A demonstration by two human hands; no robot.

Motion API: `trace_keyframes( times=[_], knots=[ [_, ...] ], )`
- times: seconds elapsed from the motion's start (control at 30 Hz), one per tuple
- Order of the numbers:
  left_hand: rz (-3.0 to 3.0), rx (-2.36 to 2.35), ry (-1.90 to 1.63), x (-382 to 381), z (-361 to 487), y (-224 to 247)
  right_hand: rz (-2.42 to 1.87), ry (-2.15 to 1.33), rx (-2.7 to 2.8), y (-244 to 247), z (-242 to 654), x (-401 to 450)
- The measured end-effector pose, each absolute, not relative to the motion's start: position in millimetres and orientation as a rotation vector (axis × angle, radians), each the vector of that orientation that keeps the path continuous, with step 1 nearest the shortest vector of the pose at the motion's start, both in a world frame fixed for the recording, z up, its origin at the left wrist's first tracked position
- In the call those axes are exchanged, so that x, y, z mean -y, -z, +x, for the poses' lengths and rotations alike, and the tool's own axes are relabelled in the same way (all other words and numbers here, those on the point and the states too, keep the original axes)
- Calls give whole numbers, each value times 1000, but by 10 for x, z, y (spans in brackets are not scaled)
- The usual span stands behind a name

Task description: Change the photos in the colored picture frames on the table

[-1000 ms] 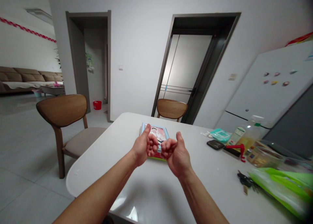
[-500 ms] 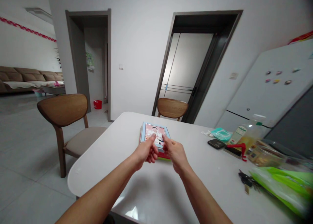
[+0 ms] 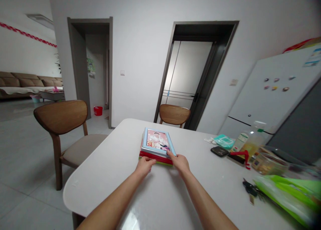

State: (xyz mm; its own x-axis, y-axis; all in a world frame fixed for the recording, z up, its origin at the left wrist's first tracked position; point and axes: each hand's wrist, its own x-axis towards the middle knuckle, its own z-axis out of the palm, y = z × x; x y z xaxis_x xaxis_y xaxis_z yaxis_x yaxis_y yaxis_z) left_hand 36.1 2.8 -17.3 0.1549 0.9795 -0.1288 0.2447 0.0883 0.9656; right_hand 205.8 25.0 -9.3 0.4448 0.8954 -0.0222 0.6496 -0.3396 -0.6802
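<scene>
A light-blue picture frame [image 3: 157,139] holding a photo lies on top of a small stack on the table. Under it are a flat red item [image 3: 155,157], perhaps a book, and a thin green layer [image 3: 164,162]. My right hand [image 3: 179,161] grips the near right corner of the stack, its thumb on the frame and its other fingers mostly hidden below. At the near left corner, my left hand [image 3: 144,166] has its fingers closed along the low front edge; exactly which layers it holds cannot be made out.
The white table [image 3: 100,176] carries a black wallet-like item [image 3: 219,151], a wipes pack [image 3: 224,140], a bottle [image 3: 247,141], a red-handled tool [image 3: 242,153], a clear container [image 3: 269,163], keys [image 3: 250,190] and a green bag [image 3: 288,193]. Wooden chairs [image 3: 62,116] stand left and behind.
Both hands were above the front of the stack with thumbs raised. They have come down to its near edge, the left at the left corner, the right at the right corner.
</scene>
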Motion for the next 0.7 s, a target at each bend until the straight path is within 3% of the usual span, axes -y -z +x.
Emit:
trace_keyframes(
  times=[0.27, 0.47, 0.7],
  knots=[
    [1763, -1360, -1223, 75, 231, -112, -2027, -646, 1082, 23, 2075, -298],
    [1910, -1305, -1192, 83, 142, -212, -1784, -609, 850, -216, 1936, -165],
    [1831, -958, -1142, 639, 161, -512, -1332, -303, 910, -796, 1775, 807]
  ],
)
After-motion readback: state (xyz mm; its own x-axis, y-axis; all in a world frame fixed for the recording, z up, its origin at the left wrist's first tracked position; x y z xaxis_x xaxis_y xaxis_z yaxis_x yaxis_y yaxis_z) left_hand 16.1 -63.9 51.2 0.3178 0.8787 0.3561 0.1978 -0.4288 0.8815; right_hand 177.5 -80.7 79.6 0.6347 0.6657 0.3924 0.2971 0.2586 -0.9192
